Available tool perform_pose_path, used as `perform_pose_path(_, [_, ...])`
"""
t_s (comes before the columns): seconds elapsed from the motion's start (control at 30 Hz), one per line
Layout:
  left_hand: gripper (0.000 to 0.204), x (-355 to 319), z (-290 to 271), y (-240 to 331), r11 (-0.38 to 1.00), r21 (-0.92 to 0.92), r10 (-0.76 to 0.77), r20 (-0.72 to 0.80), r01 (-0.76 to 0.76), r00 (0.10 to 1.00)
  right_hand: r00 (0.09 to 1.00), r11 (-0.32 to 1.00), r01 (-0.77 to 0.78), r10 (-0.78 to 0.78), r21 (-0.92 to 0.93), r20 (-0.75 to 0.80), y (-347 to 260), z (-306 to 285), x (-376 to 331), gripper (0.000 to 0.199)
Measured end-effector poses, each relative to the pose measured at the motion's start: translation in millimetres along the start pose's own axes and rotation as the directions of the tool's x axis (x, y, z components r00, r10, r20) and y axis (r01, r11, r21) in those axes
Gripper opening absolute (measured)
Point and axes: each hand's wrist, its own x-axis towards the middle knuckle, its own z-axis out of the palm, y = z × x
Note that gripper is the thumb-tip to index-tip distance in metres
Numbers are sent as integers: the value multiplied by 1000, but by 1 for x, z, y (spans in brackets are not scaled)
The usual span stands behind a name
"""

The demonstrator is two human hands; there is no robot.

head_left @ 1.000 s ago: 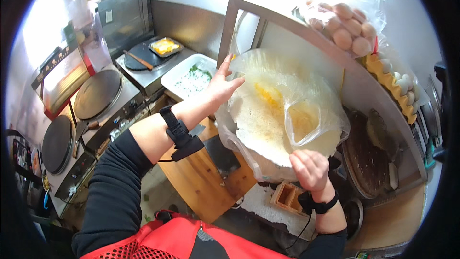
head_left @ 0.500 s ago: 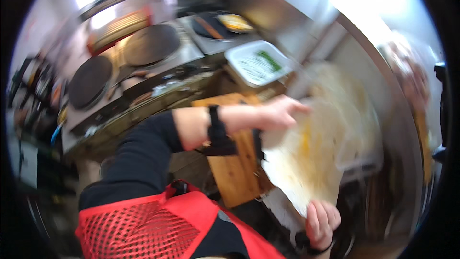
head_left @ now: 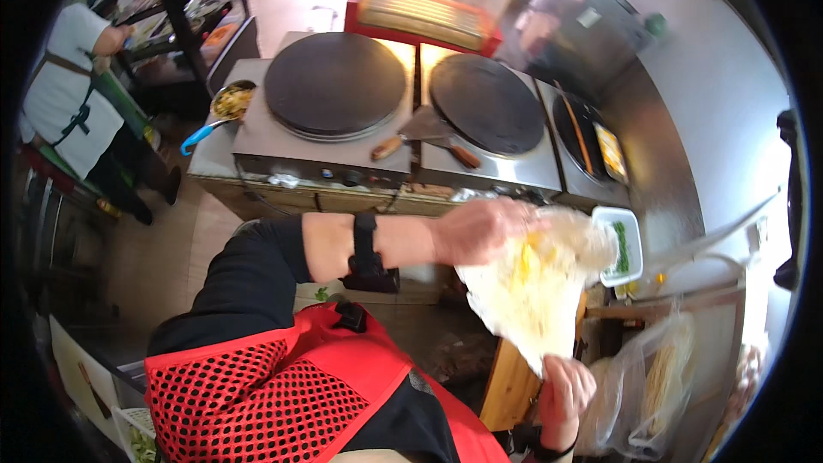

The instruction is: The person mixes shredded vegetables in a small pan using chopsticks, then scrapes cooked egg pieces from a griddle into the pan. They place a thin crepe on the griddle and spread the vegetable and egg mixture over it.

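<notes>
There were the griddles, right across the upper middle of the frame: a big black griddle (head_left: pixel 334 84) and, beside it, a second griddle (head_left: pixel 487 103), with a scraper (head_left: pixel 426 124) lying between them, blade partly over the gap. A pan (head_left: pixel 233 103) of cooked food sat at the left end of the table (head_left: pixel 214 159), its blue handle poking outward. A lit, red-framed warmer (head_left: pixel 424 13) stood behind, and over at the upper left a person in a white shirt (head_left: pixel 73 90) was by the shelves. On the right, a white tub (head_left: pixel 636 267) of greens sat close beside the pancake (head_left: pixel 536 300), a plastic bag (head_left: pixel 656 386) stood lower down, and a wooden board (head_left: pixel 510 390) lay partly hidden underneath.

And the hands! The left hand (head_left: pixel 480 231) was closed over the pancake's upper left edge, blur hiding its fingertips; the right hand (head_left: pixel 566 390), fingers curled tight, pinched the bottom corner. Right of centre, the thin sheet hung stretched between them, yellow patch up top.

What a swing! A second earlier the pancake had lain against the bag; now it was away from it, and the griddles had shifted from the left side to the top middle.
</notes>
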Motion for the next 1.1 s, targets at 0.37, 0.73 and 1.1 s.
perform_pose_path(0.37, [77,-126,-242,-189,566,570,-245,-573,596,782,905,898,416,-394,141,-164,29,269,322,29])
perform_pose_path(0.73, [72,-198,-276,-245,402,-883,-909,-416,241,-5,804,762,509,-587,400,95,13,476,378,13])
perform_pose_path(1.1, [94,-166,-262,-268,95,-992,-983,-106,-82,148,877,615,291,-478,733,53,-64,444,437,67])
